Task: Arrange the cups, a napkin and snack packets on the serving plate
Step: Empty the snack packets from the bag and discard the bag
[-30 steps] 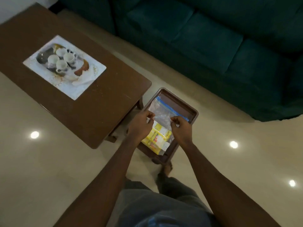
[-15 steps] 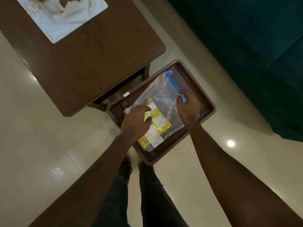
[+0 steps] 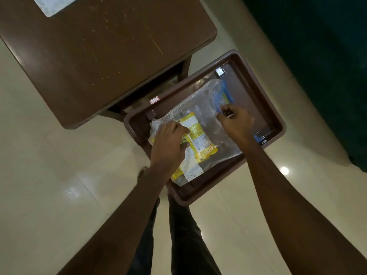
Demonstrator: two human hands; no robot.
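A clear plastic zip bag with a blue seal strip lies in a brown tray on the floor. Yellow snack packets show through the plastic. My left hand rests on the bag's near left part, fingers over the packets. My right hand pinches the blue seal edge of the bag. The cups and napkin are out of view; only a corner of the white serving plate shows at the top left on the table.
The brown wooden table stands to the left of the tray, its corner overhanging it. A dark green sofa fills the upper right. My legs stand on the glossy cream floor tiles just below the tray.
The view has tilted down and closer to the tray, pushing the plate almost out of sight. My right hand moved further along the blue seal; my left hand stays on the packets.
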